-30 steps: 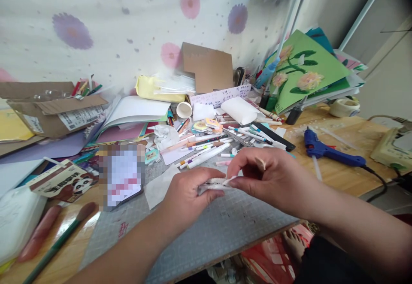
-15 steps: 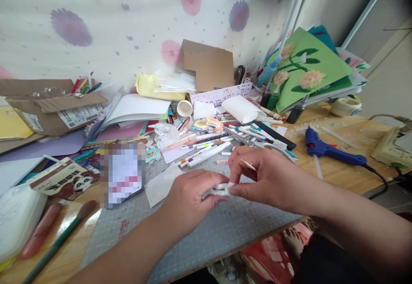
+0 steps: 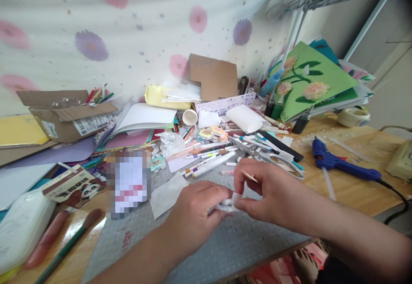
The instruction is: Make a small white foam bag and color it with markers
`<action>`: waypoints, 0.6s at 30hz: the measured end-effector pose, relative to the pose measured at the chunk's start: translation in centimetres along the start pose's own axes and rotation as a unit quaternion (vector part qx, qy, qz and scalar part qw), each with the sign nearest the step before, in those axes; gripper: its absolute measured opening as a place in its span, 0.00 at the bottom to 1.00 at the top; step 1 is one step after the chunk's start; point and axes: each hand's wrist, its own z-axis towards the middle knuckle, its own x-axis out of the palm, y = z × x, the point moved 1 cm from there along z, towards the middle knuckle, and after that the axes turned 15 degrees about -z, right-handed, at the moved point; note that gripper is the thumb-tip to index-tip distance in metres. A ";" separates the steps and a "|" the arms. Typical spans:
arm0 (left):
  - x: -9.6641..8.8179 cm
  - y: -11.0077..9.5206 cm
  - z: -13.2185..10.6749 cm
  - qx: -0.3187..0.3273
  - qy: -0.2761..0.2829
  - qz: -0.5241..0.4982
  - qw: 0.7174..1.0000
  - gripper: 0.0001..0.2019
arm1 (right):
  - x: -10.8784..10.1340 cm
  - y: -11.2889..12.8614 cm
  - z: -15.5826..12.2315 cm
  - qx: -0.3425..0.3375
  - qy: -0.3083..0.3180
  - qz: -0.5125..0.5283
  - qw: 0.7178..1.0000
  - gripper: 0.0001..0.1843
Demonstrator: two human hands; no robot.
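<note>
Both hands meet over the grey cutting mat (image 3: 222, 245) at the desk's front. My left hand (image 3: 193, 219) is closed, pinching one end of a small crumpled white piece of paper (image 3: 228, 203). My right hand (image 3: 267, 191) pinches the other end between thumb and fingers, and a thin wooden stick (image 3: 249, 176) rests across its fingers. The white piece is mostly hidden between the fingertips.
Behind the hands lie several markers (image 3: 209, 164), scissors (image 3: 277, 159), a paper cup (image 3: 189, 116) and a white roll (image 3: 244, 119). A blue glue gun (image 3: 337, 163) lies to the right. A cardboard box (image 3: 67, 112), panda box (image 3: 75, 185), brush (image 3: 67, 245) and blurred card (image 3: 128, 183) sit left.
The view has shifted up and left a little. My hands have closed in on each other, and less of the white piece shows between the fingertips.
</note>
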 end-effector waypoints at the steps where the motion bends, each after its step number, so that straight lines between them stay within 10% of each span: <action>1: 0.0 0.0 0.0 -0.011 -0.004 -0.007 1.000 0.04 | -0.1 -0.1 -0.1 0.003 0.007 0.008 1.000 0.07; 5: -0.2 -0.1 0.1 -0.061 -0.024 -0.046 0.997 0.08 | -1.3 -0.9 -0.3 0.013 0.008 0.110 0.994 0.08; 12: -0.5 0.0 0.0 -0.092 -0.056 -0.106 0.989 0.15 | -4.1 -2.5 -2.5 -0.005 -0.173 0.192 0.966 0.26; 18: -0.9 -0.3 0.2 -0.103 -0.064 -0.173 0.977 0.11 | -2.9 -1.1 -4.0 -0.043 -0.182 0.195 0.963 0.15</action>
